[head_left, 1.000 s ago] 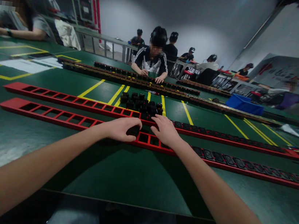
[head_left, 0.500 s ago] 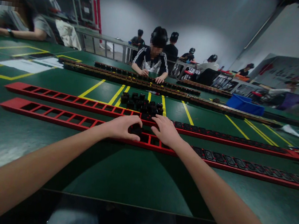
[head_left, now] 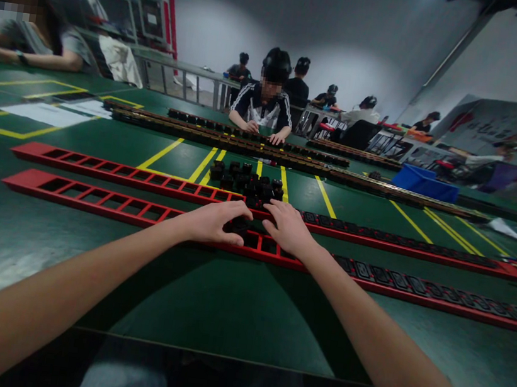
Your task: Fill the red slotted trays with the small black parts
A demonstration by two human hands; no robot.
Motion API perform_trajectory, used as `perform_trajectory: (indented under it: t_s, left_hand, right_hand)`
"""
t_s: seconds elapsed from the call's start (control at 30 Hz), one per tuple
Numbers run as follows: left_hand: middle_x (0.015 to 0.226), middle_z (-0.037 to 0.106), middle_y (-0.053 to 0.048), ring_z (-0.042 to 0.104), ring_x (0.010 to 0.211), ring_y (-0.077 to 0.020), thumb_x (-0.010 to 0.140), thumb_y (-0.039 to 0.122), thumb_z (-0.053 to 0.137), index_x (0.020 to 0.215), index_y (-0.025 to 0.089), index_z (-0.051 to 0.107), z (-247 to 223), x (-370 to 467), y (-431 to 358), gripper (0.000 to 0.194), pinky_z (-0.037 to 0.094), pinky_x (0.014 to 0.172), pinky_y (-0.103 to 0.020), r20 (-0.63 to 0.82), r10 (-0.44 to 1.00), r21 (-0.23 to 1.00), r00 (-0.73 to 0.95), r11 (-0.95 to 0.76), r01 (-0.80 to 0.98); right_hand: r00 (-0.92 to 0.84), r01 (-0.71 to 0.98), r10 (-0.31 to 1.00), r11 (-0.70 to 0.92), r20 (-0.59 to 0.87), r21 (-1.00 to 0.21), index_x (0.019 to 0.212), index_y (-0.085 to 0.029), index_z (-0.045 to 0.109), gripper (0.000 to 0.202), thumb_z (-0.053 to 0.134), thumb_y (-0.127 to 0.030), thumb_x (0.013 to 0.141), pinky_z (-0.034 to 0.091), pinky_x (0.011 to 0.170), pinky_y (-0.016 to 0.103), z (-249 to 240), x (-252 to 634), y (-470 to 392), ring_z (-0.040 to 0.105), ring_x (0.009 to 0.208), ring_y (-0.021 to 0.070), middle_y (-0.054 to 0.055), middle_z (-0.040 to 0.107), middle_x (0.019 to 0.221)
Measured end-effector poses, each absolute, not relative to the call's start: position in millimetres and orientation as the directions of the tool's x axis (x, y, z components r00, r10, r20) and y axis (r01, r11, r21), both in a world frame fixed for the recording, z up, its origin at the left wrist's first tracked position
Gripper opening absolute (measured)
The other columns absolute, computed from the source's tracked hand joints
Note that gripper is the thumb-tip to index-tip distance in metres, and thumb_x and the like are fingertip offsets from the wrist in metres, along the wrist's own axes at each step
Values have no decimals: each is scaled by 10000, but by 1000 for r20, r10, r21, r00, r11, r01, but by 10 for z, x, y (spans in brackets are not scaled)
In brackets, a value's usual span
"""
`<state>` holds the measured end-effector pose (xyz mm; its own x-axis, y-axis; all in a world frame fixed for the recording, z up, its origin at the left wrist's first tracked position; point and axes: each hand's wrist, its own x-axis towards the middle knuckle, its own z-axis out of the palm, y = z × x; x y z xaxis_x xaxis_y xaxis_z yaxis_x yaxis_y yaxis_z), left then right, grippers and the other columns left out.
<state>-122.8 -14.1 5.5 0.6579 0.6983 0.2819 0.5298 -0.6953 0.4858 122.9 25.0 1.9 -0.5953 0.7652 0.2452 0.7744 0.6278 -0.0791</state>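
Two long red slotted strips (head_left: 86,197) lie side by side across the green table. Their right portions carry black socket modules (head_left: 399,279), while the slots toward the left are unfilled. Between the thumb and fingers of my left hand (head_left: 210,220) is a small black socket module (head_left: 239,224), gripped over the near strip and partly hidden by the fingers. My right hand (head_left: 289,228) hovers just right of it over the strips, thumb and fingers apart, with nothing seen in it. A loose heap of black modules (head_left: 245,180) lies just beyond the far strip.
Farther back, long dark rails (head_left: 228,137) cross the table, with a co-worker (head_left: 264,105) seated behind them. A blue bin (head_left: 424,182) stands at back right. White papers (head_left: 45,111) lie at left, near another person (head_left: 30,43). The table's front edge (head_left: 199,354) is close to my lap.
The camera view has shifted very slightly. Both hands stay nearly in place, the left fingers still around the black socket module.
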Motion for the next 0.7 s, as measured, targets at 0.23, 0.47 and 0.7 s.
perform_trajectory:
  t_s: [0.23, 0.47, 0.7]
  left_hand:
    - [1143, 643, -76, 629, 1016, -258, 850, 485, 692, 1201, 238, 510, 26, -1238, -145, 466, 479, 855, -373, 250, 773, 468, 583, -624, 626]
    - [1016, 618, -49, 593, 880, -204, 1021, 432, 375, 1063, 220, 530, 74, -1234, -168, 266, 446, 764, -326, 281, 775, 378, 565, -631, 677]
    - [1071, 552, -63, 553, 995, -227, 959, 405, 488, 1017, 212, 528, 86, -1226, -171, 206, 470, 880, -382, 333, 707, 393, 624, -705, 590]
  right_hand:
    - [-587, 781, 772, 619, 242, -81, 1402, -156, 556, 465, 506, -332, 975, 368, 1136, 520, 20, 1234, 246, 435, 1397, 315, 157, 488, 1511]
    - [-593, 777, 766, 625, 249, -73, 1398, -156, 558, 461, 510, -339, 978, 366, 1137, 513, 9, 1235, 254, 441, 1392, 307, 161, 495, 1502]
    - [-592, 776, 767, 626, 249, -82, 1402, -172, 556, 461, 510, -344, 977, 366, 1138, 520, 2, 1235, 263, 430, 1402, 310, 152, 489, 1509]
